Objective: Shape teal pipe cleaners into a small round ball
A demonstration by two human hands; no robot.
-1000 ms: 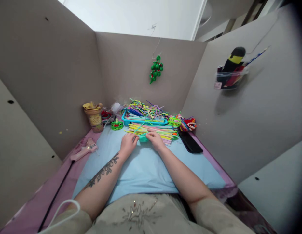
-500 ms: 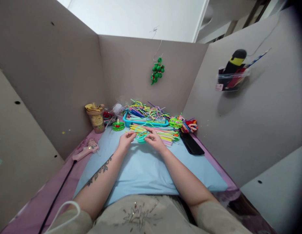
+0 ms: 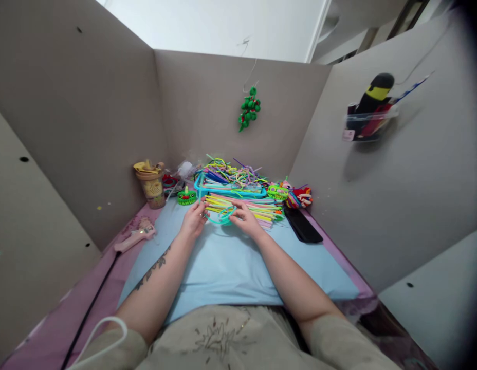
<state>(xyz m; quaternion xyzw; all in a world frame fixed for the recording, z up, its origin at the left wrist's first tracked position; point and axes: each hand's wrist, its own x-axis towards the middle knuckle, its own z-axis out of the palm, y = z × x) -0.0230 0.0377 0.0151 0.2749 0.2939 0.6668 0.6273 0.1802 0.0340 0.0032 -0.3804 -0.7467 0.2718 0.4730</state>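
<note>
You can pass over the near blue cloth [image 3: 231,272]. Beyond your left hand [image 3: 195,218] and right hand [image 3: 244,220], pipe cleaners [image 3: 257,209] and the tray [image 3: 250,195] block you; the glue gun [image 3: 135,239] and cup [image 3: 152,189] sit left, the black slab [image 3: 303,226] right, grey walls [image 3: 203,103] behind.

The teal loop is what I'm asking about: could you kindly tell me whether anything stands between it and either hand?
Nothing visible does: the left hand pinches a strand of the teal loop, and the right hand holds its coiled side. The pastel stems lie beyond it.
</note>
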